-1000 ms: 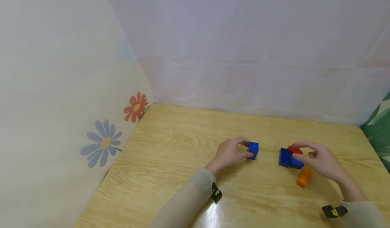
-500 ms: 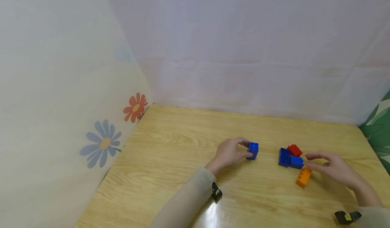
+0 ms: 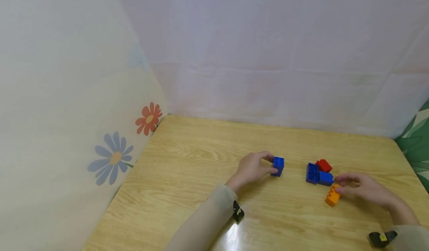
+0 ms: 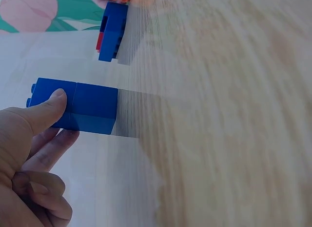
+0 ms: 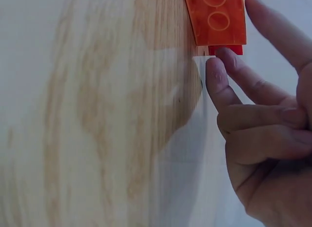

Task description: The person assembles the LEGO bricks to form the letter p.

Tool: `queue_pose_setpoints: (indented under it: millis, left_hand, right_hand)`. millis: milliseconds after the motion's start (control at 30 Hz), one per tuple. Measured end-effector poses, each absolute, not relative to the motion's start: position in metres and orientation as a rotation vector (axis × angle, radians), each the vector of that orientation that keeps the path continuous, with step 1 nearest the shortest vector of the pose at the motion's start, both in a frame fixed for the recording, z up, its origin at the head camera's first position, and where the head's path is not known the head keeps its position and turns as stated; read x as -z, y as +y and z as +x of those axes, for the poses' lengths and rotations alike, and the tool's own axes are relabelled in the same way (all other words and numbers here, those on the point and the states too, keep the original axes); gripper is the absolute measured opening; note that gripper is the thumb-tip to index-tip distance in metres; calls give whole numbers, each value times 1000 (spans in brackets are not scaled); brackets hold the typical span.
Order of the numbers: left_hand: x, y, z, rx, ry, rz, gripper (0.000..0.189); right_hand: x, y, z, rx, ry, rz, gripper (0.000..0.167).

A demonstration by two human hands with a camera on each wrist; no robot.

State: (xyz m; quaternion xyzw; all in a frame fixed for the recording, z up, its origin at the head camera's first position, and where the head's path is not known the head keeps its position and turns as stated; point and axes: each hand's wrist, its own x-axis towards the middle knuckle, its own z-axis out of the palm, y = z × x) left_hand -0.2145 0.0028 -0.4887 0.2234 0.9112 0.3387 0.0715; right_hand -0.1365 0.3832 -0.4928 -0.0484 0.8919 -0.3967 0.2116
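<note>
My left hand (image 3: 253, 169) pinches a stack of two blue toy bricks (image 4: 92, 107) between thumb and fingers. In the left wrist view the thumb presses on the brick with the studs, and the stack's other end meets the tabletop. My right hand (image 3: 365, 187) reaches in from the right beside an orange toy brick (image 3: 331, 196). Its thumb and fingertips lie right at that brick's edges, not wrapped round it. The right wrist view shows the orange brick's hollow underside (image 5: 217, 22) facing the camera, above the fingertips.
Left of the right hand lie a dark blue brick (image 3: 312, 173) on its side, another blue brick (image 3: 325, 178) against it, and a red brick (image 3: 324, 165) behind them. A pale cloth wall (image 3: 268, 64) rises behind the wooden table (image 3: 201, 139); a flowered wall (image 3: 83, 76) borders the left.
My right hand has drawn back from over the blue and red bricks, then come in beside the orange brick, which has shifted slightly left. My left hand stays put with the blue stack.
</note>
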Motion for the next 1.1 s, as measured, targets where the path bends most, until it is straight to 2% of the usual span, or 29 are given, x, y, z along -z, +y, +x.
queue_pose_setpoints:
  millis: [267,467,733,1100]
  left_hand:
    - [489,2,-214,-1031,2723,661,40]
    - [489,2,-214,-1041,2718,661,41]
    - [490,2,-214,-1041,2722,672,40]
    - [490,1,-214,-1056,2717,684,41]
  right_hand:
    - [491,381,-137,1095,2443,-212,41]
    - [493,385,-138,1081,2425,-203,40]
    - [496,390,-135,1088,2423,-280,29]
    - [499,394,-132,1176,2371,-266,26]
